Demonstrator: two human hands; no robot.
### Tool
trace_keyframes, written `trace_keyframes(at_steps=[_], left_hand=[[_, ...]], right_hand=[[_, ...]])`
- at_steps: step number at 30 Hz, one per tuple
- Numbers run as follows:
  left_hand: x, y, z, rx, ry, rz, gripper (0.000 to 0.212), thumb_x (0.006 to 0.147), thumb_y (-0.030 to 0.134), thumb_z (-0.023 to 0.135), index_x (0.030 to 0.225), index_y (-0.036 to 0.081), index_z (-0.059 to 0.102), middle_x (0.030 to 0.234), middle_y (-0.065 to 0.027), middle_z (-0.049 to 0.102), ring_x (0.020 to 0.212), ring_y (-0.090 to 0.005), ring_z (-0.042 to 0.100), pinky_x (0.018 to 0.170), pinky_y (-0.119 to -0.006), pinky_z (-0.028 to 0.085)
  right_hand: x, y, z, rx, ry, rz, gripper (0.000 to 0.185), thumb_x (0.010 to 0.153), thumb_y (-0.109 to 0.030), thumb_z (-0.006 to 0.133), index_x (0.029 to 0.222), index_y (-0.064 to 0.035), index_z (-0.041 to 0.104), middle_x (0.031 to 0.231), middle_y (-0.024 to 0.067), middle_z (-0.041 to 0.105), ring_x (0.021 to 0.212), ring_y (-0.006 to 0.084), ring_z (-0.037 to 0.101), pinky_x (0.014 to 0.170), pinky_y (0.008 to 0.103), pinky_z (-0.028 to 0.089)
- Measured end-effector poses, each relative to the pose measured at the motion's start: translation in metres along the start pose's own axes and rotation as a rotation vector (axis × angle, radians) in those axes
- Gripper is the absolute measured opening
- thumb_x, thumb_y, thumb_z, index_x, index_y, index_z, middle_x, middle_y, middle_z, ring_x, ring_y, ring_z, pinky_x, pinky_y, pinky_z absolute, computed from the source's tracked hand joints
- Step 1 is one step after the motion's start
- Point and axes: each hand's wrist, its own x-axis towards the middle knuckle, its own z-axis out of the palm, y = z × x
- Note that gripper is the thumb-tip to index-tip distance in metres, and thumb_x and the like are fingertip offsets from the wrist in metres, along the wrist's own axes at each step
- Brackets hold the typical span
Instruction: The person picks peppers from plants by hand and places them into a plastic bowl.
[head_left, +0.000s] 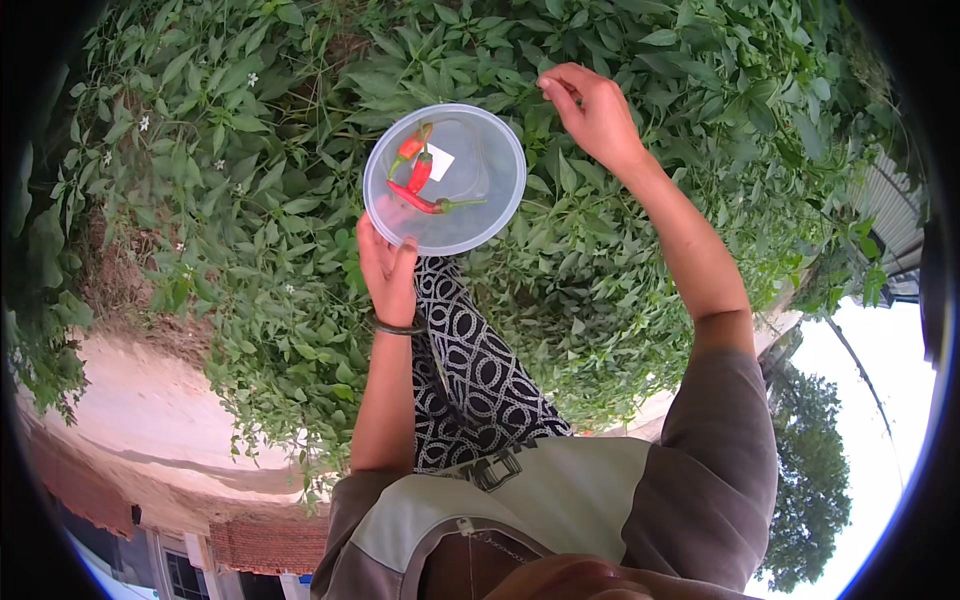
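Note:
My left hand (388, 262) grips a translucent round plastic tub (472, 225) from its near left side, the thumb at the rim. Inside lie three chilli peppers: an orange-red chilli (411, 145), a short red chilli (421, 172) and a longer red chilli (412, 198) with a green stem. A white square (441, 163) shows at the tub's base. To the right of the tub, my right hand (592, 109) reaches over the chilli plants (465, 45), thumb and bent fingers drawn together. Whether anything sits between its fingertips is hard to see.
Dense leafy plants (285, 195) surround my legs, some with small white flowers (144, 122). Bare soil (142, 292) and a pale paved strip (165, 405) lie at left. Red brickwork (266, 551) stands at lower left, a corrugated sheet (896, 210) at right.

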Motion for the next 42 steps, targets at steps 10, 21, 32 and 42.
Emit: trace_keyframes(at_steps=[10, 21, 32, 42], left_hand=[[-0.006, -0.010, -0.024, 0.065, 0.080, 0.016, 0.054, 0.085, 0.002, 0.049, 0.138, -0.001, 0.036, 0.129, -0.0148, 0.051, 0.119, -0.0235, 0.051, 0.099, -0.035, 0.037], [-0.005, -0.015, -0.020, 0.040, 0.090, 0.025, 0.054, 0.085, 0.002, 0.050, 0.137, -0.001, 0.037, 0.128, -0.0159, 0.052, 0.118, -0.0242, 0.052, 0.095, -0.034, 0.040], [-0.006, -0.031, -0.019, 0.073, 0.102, 0.013, 0.054, 0.085, 0.003, 0.050, 0.137, 0.000, 0.037, 0.128, -0.0148, 0.052, 0.117, -0.0238, 0.053, 0.093, -0.033, 0.041], [-0.006, -0.020, -0.009, 0.007, 0.048, -0.057, 0.056, 0.082, -0.001, 0.051, 0.137, -0.002, 0.035, 0.128, -0.0145, 0.050, 0.118, -0.0223, 0.050, 0.101, -0.035, 0.037]], right_hand=[[0.037, 0.149, 0.021, -1.003, -0.876, 0.467, 0.038, 0.088, -0.030, 0.055, 0.116, -0.0051, 0.061, 0.117, 0.0165, 0.063, 0.106, 0.0350, 0.062, 0.084, 0.0441, 0.051], [0.019, 0.251, -0.045, -1.197, -0.638, 0.636, 0.060, 0.088, -0.041, 0.058, 0.133, -0.0071, 0.039, 0.129, 0.0225, 0.050, 0.116, 0.0387, 0.052, 0.092, 0.0522, 0.045], [0.047, 0.325, -0.026, -0.560, -0.179, 0.816, 0.059, 0.091, -0.049, 0.046, 0.138, -0.0165, 0.036, 0.087, 0.0159, 0.069, 0.070, 0.0369, 0.065, 0.085, 0.0474, 0.047], [0.054, 0.307, 0.005, -0.781, -0.420, 0.572, 0.048, 0.090, -0.041, 0.045, 0.118, -0.0034, 0.057, 0.124, 0.0250, 0.054, 0.105, 0.0383, 0.057, 0.086, 0.0453, 0.047]])
